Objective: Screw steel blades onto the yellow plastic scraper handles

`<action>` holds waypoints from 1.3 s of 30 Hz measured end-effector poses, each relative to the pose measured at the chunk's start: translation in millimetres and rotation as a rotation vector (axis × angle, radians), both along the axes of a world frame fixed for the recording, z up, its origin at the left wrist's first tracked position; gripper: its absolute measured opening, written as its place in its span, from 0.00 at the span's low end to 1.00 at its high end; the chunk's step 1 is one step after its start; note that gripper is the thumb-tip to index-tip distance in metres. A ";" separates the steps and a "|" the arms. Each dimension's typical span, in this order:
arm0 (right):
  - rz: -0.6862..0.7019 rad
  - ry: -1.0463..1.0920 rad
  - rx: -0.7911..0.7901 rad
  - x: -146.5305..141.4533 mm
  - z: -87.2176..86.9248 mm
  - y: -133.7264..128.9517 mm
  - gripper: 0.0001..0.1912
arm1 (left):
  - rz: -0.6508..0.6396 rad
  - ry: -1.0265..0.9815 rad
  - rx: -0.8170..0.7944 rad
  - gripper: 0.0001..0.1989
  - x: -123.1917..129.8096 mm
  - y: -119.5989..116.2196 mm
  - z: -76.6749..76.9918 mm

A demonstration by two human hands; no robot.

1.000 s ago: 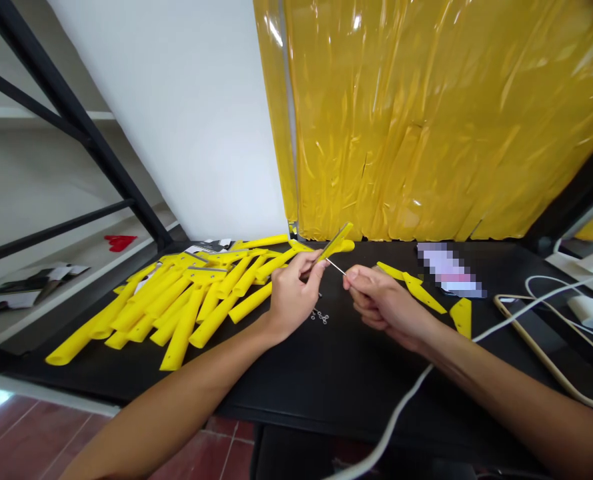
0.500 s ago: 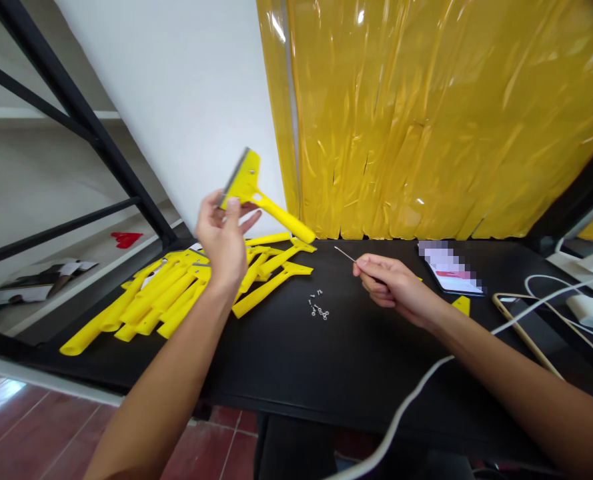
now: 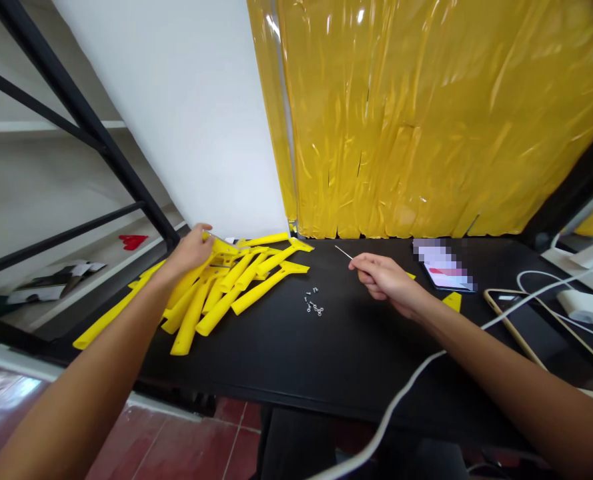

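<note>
Now that the left hand (image 3: 191, 250) has dropped back to the pile of yellow plastic scrapers (image 3: 190, 327) on the black desk (image 3: 356, 373), its grip curls over a scraper head (image 3: 221, 247), how tightly I cannot tell, while the right hand (image 3: 383, 277) pinches a thin metal rod (image 3: 343, 252).

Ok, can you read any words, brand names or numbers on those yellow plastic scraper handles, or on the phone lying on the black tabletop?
None readable: the yellow plastic scraper handles show no legible marking, and the phone's screen is pixelated and cannot be read.
</note>
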State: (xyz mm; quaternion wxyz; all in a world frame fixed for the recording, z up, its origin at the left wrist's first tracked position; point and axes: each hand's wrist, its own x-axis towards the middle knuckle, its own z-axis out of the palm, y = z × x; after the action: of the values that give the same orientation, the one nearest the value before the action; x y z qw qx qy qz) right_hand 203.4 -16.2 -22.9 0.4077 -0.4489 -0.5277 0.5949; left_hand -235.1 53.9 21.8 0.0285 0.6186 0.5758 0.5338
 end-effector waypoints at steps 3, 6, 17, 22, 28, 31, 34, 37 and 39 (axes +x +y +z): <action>-0.023 -0.057 0.013 0.2 -0.8 1.7 0.11 | 0.098 0.188 -0.251 0.14 -0.3 -3.9 -9.2; -0.042 -0.139 0.040 1.3 -3.1 3.0 0.10 | 0.163 0.351 -0.386 0.22 3.0 -7.1 -6.6; -0.032 -0.356 0.345 2.3 -10.7 6.4 0.17 | 0.268 0.711 -0.591 0.32 11.7 -23.0 5.5; -0.037 -0.490 0.491 4.3 -14.4 9.2 0.16 | 0.349 0.917 -0.308 0.29 49.0 -43.7 10.2; -0.142 -0.602 0.539 9.1 -24.2 15.8 0.15 | -0.018 1.038 -0.361 0.26 132.9 -22.4 -7.0; -0.197 -0.588 0.560 11.2 -28.3 20.3 0.15 | -0.031 1.053 -0.455 0.24 156.3 2.3 -22.1; -0.198 -0.506 0.597 13.4 -27.9 23.5 0.13 | -0.069 1.062 -0.476 0.20 164.3 16.3 -31.9; -0.238 -0.404 0.593 15.1 -23.1 24.4 0.11 | -0.087 1.068 -0.452 0.19 166.7 14.2 -31.2; -0.284 -0.323 0.603 16.0 -18.0 23.5 0.12 | -0.077 1.065 -0.428 0.21 168.7 6.4 -25.0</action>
State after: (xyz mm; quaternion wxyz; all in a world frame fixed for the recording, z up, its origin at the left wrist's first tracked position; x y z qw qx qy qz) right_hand 219.3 7.4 -40.9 0.5116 -0.4655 -0.6691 0.2718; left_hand -66.4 60.3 -3.2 -0.1212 0.8032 0.5830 0.0190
